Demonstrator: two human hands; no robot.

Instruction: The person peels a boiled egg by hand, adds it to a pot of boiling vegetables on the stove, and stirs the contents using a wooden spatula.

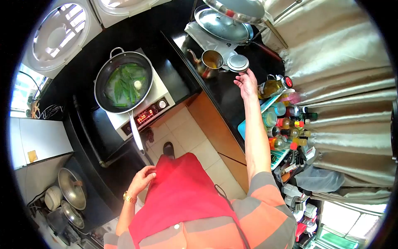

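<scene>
Tabletop (224,93): glossy black
Right hand (247,84): at metal lid (238,62) beside teapot (205,69), can't tell if gripping
Left hand (143,179): kinda open, nothing in it

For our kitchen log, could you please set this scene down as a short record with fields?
Left hand: beside the red apron, nothing visible in its fingers
Right hand: at the round metal lid; grip unclear
Metal pot: uncovered, amber-looking contents
Pan: on the cooktop, with green leaves and a pale lump inside
Display: lit, red digits
Bottles: several, beside the right forearm
</scene>
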